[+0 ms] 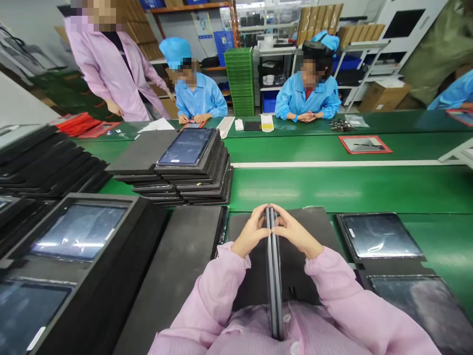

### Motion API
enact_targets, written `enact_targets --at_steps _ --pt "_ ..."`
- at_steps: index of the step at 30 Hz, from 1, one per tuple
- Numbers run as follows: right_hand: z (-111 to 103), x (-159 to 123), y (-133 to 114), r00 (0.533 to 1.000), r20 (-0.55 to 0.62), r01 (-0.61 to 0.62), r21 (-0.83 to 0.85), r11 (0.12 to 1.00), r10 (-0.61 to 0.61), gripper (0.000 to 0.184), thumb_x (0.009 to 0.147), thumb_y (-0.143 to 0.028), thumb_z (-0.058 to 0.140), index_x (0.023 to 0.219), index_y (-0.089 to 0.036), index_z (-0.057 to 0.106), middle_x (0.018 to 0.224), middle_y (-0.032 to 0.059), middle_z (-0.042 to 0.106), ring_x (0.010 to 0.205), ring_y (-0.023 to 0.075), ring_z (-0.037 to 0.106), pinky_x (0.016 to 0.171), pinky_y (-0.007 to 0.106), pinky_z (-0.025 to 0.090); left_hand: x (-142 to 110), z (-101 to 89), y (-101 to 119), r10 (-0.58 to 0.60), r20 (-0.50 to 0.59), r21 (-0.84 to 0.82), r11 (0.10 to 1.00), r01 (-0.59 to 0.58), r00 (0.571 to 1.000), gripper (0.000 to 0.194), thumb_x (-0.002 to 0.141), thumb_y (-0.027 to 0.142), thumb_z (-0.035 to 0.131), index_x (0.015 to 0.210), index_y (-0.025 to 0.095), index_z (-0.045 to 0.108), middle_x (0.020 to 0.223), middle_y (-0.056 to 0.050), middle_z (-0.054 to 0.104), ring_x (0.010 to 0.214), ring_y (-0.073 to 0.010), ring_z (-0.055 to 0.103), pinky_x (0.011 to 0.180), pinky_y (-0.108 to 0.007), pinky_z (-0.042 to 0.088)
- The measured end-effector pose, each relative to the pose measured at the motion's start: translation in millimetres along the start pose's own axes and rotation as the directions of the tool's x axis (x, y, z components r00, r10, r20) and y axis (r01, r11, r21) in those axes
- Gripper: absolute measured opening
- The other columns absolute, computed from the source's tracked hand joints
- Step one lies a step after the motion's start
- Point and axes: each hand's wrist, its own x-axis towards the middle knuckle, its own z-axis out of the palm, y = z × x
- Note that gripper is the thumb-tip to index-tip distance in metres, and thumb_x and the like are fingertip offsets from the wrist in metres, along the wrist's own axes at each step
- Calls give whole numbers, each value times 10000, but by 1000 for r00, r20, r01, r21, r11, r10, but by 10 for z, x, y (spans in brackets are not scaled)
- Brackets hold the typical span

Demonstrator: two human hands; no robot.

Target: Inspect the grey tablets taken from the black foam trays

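Two thin tablets (pixel 274 276) stand on edge, pressed face to face, upright in front of my chest. My left hand (pixel 252 232) grips their far end from the left, thumb and fingers on the outer side. From the right, my right hand (pixel 294 231) closes on the same end, its fingertips meeting those of the left hand at the top. The screens of this pair are hidden, as only the narrow edges face me. Beneath them lies a dark foam sheet (pixel 314 227).
Left are foam trays holding tablets (pixel 79 231) and a long foam block (pixel 173 256). Ahead stands a foam stack topped by a tablet (pixel 186 147). Further tablets (pixel 380 235) lie right. Co-workers sit across the green bench (pixel 325 187); a person in pink (pixel 111 64) stands far left.
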Motion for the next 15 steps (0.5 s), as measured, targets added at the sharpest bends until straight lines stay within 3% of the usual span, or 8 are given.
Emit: enact_targets --at_steps 3,5,8,11,13,15 --pt "11 -8 20 999 -37 -1 -48 999 -1 804 662 -272 643 1390 -197 309 968 38 587 733 142 510 756 329 470 15 -2 22 -6 7 26 1000 6 1000 691 579 262 707 1233 192 494 1343 -105 423 1303 -315 354 1105 -449 254" --pt "23 -49 34 997 -77 12 -79 997 -18 857 666 -307 653 1420 -223 255 1219 89 519 763 132 510 769 320 476 5 11 32 0 5 52 999 0 1000 729 601 329 711 1272 184 464 1399 -117 386 1334 -320 313 1109 -439 250" --pt "76 -222 105 989 -139 27 -120 992 -44 878 720 -351 612 1456 -214 153 1260 109 502 787 138 545 791 330 486 -124 71 -44 44 -41 183 982 -36 998 719 711 447 634 1339 185 401 1484 -121 298 1385 -292 224 1132 -425 199" --pt "206 -503 330 969 -174 145 -178 973 -176 755 798 -410 558 1442 -221 212 1334 122 459 1059 212 544 934 393 449 -441 179 -305 126 -104 313 946 -88 987 652 824 542 474 1367 194 379 1500 -115 294 1395 -262 213 1149 -420 147" --pt "325 -674 561 935 -183 256 -237 937 -302 619 866 -486 453 1409 -235 297 1420 111 384 1266 251 409 1048 446 356 -694 261 -542 202 -114 318 935 -157 973 663 850 599 371 1381 202 371 1498 -114 304 1386 -265 242 1147 -424 168" --pt "436 -774 778 902 -213 310 -287 906 -376 572 912 -539 295 1398 -238 322 1447 101 360 1336 257 325 1100 488 277 -888 333 -736 272 -131 321 921 -219 953 660 865 608 307 1393 216 361 1503 -106 298 1380 -264 260 1142 -418 196"
